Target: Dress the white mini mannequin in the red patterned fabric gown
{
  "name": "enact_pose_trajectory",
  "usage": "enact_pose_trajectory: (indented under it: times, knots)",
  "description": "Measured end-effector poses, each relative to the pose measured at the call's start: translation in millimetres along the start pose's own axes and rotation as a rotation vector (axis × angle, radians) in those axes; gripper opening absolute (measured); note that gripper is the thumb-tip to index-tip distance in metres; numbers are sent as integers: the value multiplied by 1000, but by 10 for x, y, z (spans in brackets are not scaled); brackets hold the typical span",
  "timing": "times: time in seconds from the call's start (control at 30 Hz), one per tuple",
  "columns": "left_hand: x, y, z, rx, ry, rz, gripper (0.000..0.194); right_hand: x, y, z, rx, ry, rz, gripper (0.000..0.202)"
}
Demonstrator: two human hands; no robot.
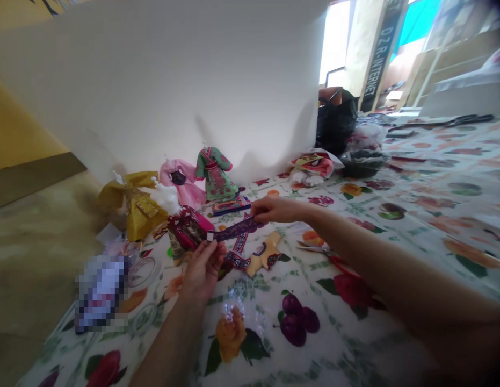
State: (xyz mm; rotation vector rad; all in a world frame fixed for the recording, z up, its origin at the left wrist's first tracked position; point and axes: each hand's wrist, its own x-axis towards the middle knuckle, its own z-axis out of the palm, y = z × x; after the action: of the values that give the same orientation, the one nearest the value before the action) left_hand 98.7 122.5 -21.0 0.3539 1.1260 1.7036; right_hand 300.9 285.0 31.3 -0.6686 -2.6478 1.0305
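A dark purple patterned ribbon (236,230) stretches between my two hands above the table. My left hand (205,264) pinches its near end, where a small white tag (210,236) shows. The other end is gripped by the closed fingers of my right hand (269,208), higher and to the right. Below the ribbon lie a strip of red, white and dark patterned trim (238,259) and a small yellow cloth piece (266,256) with a curved neckline. Just left of the ribbon is a magenta doll garment (189,228) with brown patterned fabric.
Small doll dresses in yellow (143,207), pink (181,180) and green (215,174) stand along a white board (193,80). Scissors (334,258) with red handles lie under my right forearm. A black bag (336,121) and large scissors (455,122) are farther back. The tablecloth (274,290) is floral.
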Motion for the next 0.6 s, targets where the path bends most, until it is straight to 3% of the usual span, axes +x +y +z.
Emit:
enact_pose_trajectory:
  times: [0.1,0.2,0.6]
  knots:
    - [-20,6,22,-28,44,-4,13,-15,10,-50,32,65,-35,10]
    - [-28,-1,20,-35,-11,12,15,-25,14,-66,45,87,-47,12]
    - [-31,-29,-11,61,-134,41,24,19,135,-23,-24,19,-33,7]
